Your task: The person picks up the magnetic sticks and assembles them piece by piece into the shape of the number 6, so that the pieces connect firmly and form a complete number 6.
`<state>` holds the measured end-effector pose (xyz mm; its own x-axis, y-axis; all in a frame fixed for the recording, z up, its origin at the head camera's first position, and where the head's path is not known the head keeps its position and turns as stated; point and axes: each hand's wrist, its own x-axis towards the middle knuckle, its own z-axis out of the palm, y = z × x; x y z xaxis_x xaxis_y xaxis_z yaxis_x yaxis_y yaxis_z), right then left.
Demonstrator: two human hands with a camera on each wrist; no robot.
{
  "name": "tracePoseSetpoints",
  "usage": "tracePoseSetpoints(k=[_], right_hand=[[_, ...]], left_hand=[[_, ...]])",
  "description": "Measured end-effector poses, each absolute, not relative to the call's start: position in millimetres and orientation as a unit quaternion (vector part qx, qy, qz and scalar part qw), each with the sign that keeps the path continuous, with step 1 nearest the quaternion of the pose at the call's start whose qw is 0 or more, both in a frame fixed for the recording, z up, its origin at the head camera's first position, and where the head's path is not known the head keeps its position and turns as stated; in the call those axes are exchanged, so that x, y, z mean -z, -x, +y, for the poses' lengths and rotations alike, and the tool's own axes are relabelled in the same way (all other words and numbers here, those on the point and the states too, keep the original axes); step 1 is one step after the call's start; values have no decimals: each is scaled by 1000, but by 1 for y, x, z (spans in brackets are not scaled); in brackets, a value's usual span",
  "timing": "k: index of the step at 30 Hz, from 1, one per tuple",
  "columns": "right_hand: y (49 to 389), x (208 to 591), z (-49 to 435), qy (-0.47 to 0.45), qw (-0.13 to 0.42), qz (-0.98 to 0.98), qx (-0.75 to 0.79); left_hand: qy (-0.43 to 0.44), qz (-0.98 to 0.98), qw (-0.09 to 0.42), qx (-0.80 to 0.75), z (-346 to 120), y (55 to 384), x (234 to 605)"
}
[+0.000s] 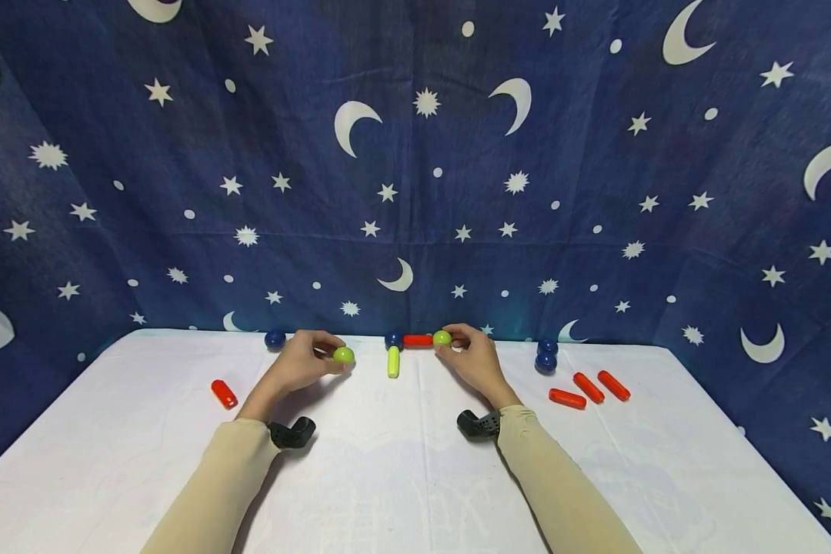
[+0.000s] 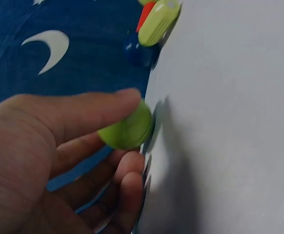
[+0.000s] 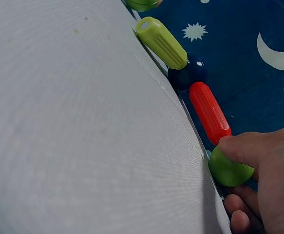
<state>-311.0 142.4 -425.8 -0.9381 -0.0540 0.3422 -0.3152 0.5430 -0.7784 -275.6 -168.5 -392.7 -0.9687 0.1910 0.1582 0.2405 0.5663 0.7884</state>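
My left hand (image 1: 308, 362) pinches a green ball (image 2: 129, 127) between thumb and fingers, close over the white table. Right of it, at the table's far edge, a dark blue ball (image 1: 393, 339) has a yellow-green rod (image 1: 393, 362) pointing toward me and a red rod (image 1: 418, 340) pointing right. At the red rod's right end is a second green ball (image 3: 228, 168), which my right hand (image 1: 476, 358) grips with the thumb on top. In the right wrist view that thumb tip lies right where rod and ball meet.
On the left, a loose red rod (image 1: 225, 394) and a blue ball (image 1: 275, 339) lie on the white table (image 1: 360, 477). To the right are two blue balls (image 1: 545, 362) and three red rods (image 1: 589, 387). A dark blue star-patterned cloth (image 1: 415, 154) hangs behind the far edge.
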Motion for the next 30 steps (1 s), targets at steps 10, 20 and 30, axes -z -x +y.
tracePoseSetpoints(k=[10,20,30], right_hand=[[310,425,142,-101,136,-870,-463],[310,424,141,-96,139,-872,-459],[310,425,141,-96,139,-871,-462]], left_hand=[[187,-867,-16,461,-144,275,395],[244,-855,-47,456,-123,269,392],[245,-852,-41,461,-113,267,395]])
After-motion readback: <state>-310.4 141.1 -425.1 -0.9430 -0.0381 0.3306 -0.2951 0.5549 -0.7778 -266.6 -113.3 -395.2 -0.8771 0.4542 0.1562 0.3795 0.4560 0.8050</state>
